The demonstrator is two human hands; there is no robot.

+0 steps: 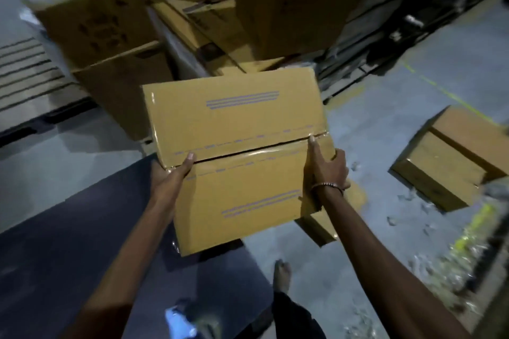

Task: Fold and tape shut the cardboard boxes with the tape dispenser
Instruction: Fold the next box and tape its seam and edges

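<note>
Grey warehouse floor point(358, 124) spreads under stacked cartons point(110, 44), dim and blurred. At centre, a box point(239, 162) is held in the air, its two top flaps meeting along a seam with glossy tape over it. The left hand point(172, 173) grips the left end, thumb over the seam; the right hand point(325, 165) grips the right end, fingers curled round the edge and one finger laid on the seam. Near that finger the seam looks slightly gapped, so the tape may lift there if the box is squeezed or dropped. Another box point(446, 162) lies on the floor to the right, and a bare foot point(282, 275) stands just below the held one: a slip could land on it. No tape dispenser can be made out.
</note>
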